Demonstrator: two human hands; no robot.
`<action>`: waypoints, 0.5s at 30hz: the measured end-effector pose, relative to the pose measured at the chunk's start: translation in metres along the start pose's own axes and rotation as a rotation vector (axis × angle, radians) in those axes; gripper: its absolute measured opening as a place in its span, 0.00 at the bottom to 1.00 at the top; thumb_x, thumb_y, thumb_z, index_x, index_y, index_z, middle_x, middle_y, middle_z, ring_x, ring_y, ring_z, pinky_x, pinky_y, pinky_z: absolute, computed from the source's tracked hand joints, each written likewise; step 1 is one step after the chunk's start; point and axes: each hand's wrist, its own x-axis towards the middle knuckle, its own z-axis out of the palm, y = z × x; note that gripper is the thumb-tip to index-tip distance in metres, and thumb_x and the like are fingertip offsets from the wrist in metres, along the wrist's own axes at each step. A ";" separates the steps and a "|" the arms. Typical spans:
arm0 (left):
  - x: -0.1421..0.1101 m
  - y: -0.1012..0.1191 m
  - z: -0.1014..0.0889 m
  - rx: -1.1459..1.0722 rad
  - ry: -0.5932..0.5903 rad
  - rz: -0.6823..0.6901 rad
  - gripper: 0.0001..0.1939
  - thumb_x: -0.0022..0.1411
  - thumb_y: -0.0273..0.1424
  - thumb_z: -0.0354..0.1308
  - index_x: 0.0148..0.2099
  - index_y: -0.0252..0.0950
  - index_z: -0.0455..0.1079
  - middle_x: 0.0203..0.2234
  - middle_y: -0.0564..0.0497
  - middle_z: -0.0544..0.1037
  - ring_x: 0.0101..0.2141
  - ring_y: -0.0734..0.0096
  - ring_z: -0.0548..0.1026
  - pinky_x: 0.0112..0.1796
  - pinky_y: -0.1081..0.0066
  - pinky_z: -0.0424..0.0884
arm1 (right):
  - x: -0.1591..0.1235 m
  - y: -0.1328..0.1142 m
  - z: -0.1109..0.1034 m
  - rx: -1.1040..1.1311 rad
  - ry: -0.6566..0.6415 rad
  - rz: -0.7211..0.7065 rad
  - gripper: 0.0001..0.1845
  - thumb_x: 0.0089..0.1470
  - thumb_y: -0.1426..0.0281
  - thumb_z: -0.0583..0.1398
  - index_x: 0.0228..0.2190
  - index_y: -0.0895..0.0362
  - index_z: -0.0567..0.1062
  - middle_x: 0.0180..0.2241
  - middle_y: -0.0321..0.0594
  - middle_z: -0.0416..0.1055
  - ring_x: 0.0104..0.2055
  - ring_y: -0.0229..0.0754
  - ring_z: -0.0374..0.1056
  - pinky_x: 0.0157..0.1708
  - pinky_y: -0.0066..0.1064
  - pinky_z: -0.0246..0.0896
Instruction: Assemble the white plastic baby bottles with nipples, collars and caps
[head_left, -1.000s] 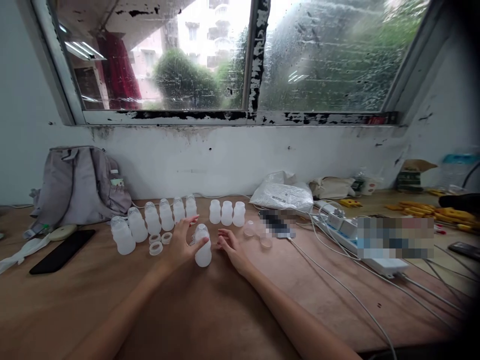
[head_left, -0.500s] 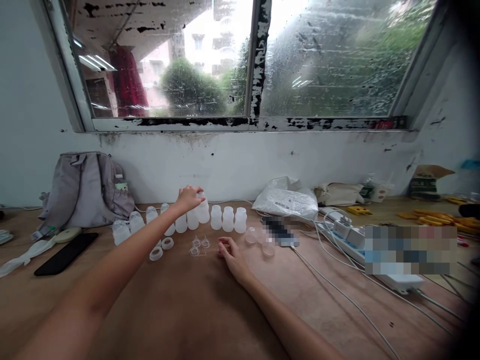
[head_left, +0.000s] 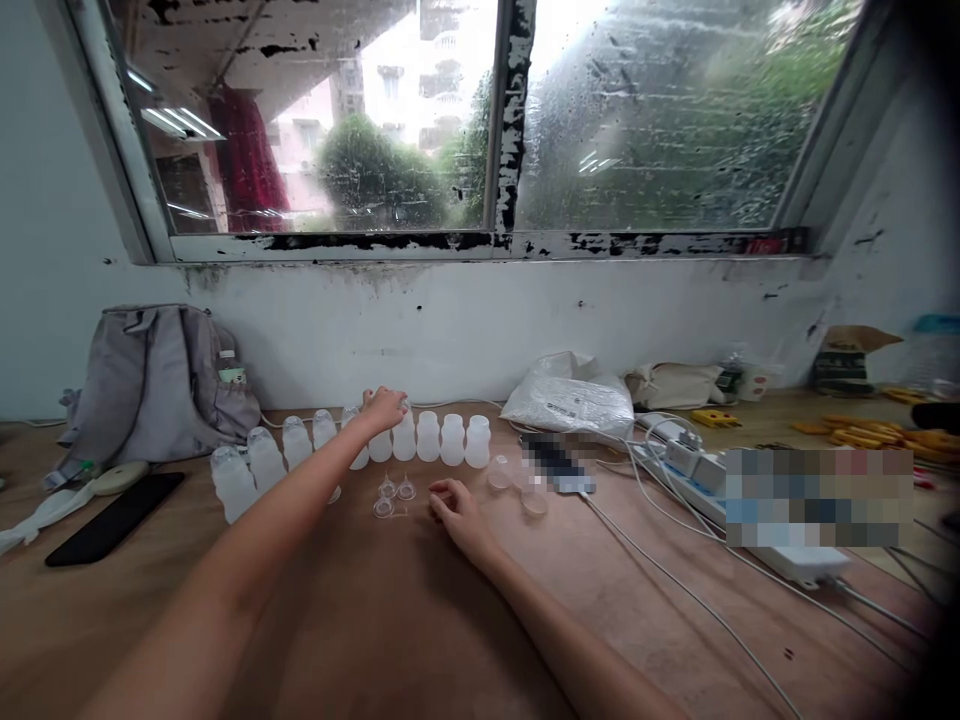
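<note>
Baby bottles stand in a long row along the table, frosted white and waisted. My left hand (head_left: pixel 385 408) reaches across to the row, its fingers closed at the top of one baby bottle (head_left: pixel 403 438); the exact grip is partly hidden. Capped baby bottles (head_left: pixel 266 460) stand to the left, some behind my left forearm. On the right, several uncapped bottles (head_left: pixel 452 440) stand side by side. My right hand (head_left: pixel 457 515) rests on the table with loosely bent fingers, holding nothing. Close to its left lie clear teats (head_left: pixel 406 488). Clear domed caps (head_left: pixel 533 500) lie to its right.
At the left are a grey backpack (head_left: pixel 150 385) and a black phone (head_left: pixel 116 518). A silvery plastic package (head_left: pixel 570 395) lies by the wall. On the right, a dark phone (head_left: pixel 559 462) is on a cable beside a white power strip (head_left: pixel 795 562) with trailing cords.
My left hand has come down slightly, and the bottle under it now stands level in the row instead of higher. My right hand stays in place. The view has shifted a little.
</note>
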 end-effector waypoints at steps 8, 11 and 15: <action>-0.013 0.007 -0.012 -0.053 0.093 0.017 0.28 0.57 0.36 0.49 0.57 0.31 0.50 0.54 0.35 0.57 0.53 0.49 0.54 0.47 0.51 0.52 | 0.003 0.011 0.002 -0.009 0.008 -0.008 0.08 0.47 0.70 0.53 0.31 0.56 0.69 0.28 0.37 0.66 0.28 0.38 0.65 0.31 0.32 0.62; -0.045 0.003 -0.025 -0.076 0.171 0.072 0.26 0.59 0.38 0.44 0.58 0.34 0.48 0.54 0.41 0.58 0.52 0.58 0.56 0.48 0.61 0.55 | 0.001 0.008 0.002 -0.035 0.013 -0.038 0.09 0.46 0.72 0.52 0.31 0.56 0.69 0.29 0.37 0.66 0.29 0.38 0.64 0.33 0.32 0.62; -0.118 -0.021 -0.017 -0.052 0.164 0.102 0.13 0.59 0.35 0.43 0.43 0.37 0.63 0.37 0.47 0.71 0.38 0.64 0.69 0.39 0.68 0.63 | -0.007 -0.004 0.003 -0.118 -0.076 -0.180 0.12 0.47 0.75 0.52 0.33 0.55 0.71 0.34 0.40 0.66 0.32 0.39 0.64 0.35 0.33 0.62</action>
